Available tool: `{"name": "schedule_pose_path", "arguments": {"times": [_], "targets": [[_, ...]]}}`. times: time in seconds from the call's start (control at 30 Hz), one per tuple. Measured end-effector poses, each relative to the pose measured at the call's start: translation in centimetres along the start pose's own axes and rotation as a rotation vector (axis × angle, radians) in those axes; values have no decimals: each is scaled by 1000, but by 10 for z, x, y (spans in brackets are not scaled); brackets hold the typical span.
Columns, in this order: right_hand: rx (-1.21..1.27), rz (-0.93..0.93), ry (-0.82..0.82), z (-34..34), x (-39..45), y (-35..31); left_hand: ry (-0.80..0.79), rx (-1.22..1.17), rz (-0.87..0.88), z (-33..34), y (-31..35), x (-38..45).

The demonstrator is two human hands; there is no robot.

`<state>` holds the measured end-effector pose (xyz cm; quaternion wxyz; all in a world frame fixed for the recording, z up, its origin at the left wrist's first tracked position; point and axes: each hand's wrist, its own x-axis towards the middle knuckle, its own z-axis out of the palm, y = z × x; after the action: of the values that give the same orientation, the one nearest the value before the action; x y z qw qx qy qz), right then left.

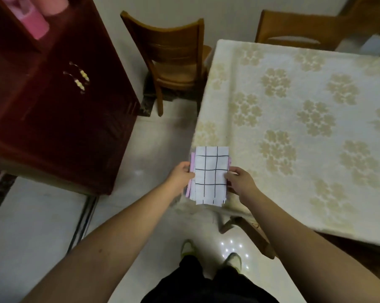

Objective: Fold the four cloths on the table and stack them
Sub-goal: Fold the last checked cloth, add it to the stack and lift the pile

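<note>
A person stands beside a table (pixel 304 132) and holds a small stack of folded cloths (pixel 211 174) in front of them, in the air just off the table's near-left corner. The left hand (pixel 181 174) grips the stack's left edge and the right hand (pixel 239 180) grips its right edge, thumbs on top. The top cloth is white with a black grid of lines. Pink and lilac edges of other cloths show beneath it on both sides; how many lie under it cannot be counted. No writing or label can be read anywhere. The table wears a cream tablecloth printed with pale gold flower clusters. Two wooden chairs stand at its far side, one (pixel 173 57) near the left corner, one (pixel 311 29) further right. A dark red cabinet (pixel 53 106) stands to the left, with pink items (pixel 35 20) on top.
</note>
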<state>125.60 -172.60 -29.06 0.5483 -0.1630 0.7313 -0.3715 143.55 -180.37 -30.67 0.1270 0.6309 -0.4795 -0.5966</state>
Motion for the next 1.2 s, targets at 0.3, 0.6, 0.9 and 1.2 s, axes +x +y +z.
{"name": "schedule_pose_path", "arguments": {"times": [0.3, 0.6, 0.9, 1.2], "targets": [[-359, -42, 176, 6, 16, 11, 65, 83, 17, -12, -16, 26], [-421, 19, 152, 6, 26, 19, 69, -13, -14, -9, -16, 38], [-305, 34, 167, 7, 32, 8, -7, -138, -30, -14, -8, 50], [-316, 32, 182, 2, 38, 10, 69, 5, -51, -20, -9, 51]]}}
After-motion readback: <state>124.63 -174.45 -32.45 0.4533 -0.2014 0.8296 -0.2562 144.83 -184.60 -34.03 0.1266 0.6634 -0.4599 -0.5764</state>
